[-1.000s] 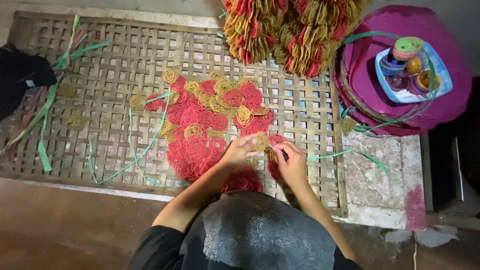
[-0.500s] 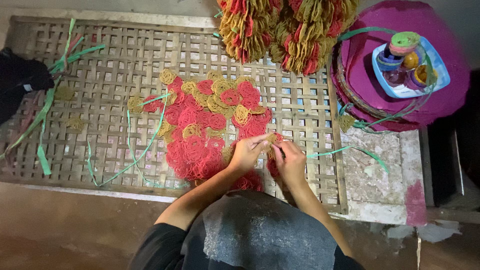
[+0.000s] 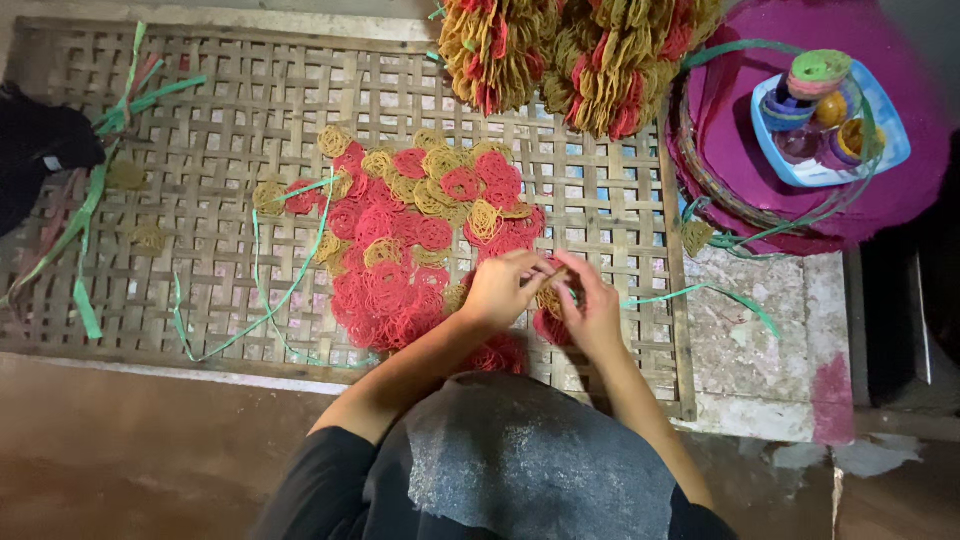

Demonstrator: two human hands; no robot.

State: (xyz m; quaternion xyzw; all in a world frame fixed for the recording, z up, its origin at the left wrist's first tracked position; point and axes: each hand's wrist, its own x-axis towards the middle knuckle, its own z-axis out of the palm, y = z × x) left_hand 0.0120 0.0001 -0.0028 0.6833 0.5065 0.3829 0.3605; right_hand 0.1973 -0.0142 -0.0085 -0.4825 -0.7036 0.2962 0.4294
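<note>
Threading stage. Left hand (image 3: 505, 288) and right hand (image 3: 592, 305) meet just right of the heap of red and yellow coils (image 3: 415, 235) on the woven bamboo mat (image 3: 200, 150), fingers pinched together on a small yellow coil (image 3: 548, 298) and a green strip (image 3: 700, 292). Judged next: steady, fine fingertip alignment.

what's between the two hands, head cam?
A small yellow coil disc, pinched between the left hand and right hand. A green strip trails off right from there. Seen in the head view.
</note>
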